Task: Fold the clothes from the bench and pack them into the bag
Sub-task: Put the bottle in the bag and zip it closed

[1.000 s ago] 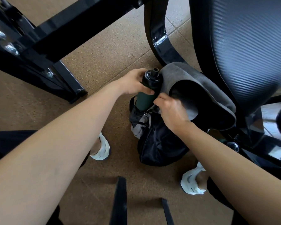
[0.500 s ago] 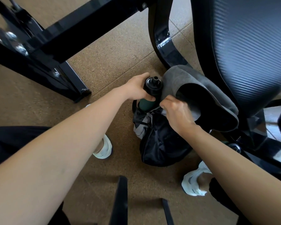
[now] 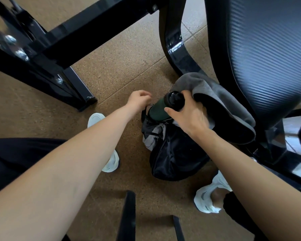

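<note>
My right hand [image 3: 189, 117] curls round the top of the bottle [image 3: 158, 111], which stands in the bag [image 3: 174, 157]; the grey cloth [image 3: 215, 96] lies just behind those fingers; my left hand [image 3: 139, 100] curls at the bag's edge; I cannot tell whether it grips.

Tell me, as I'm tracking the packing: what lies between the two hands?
In the head view, the green bottle, sticking out of the black bag, lies between the left hand and the right hand, which grips its cap.
</note>
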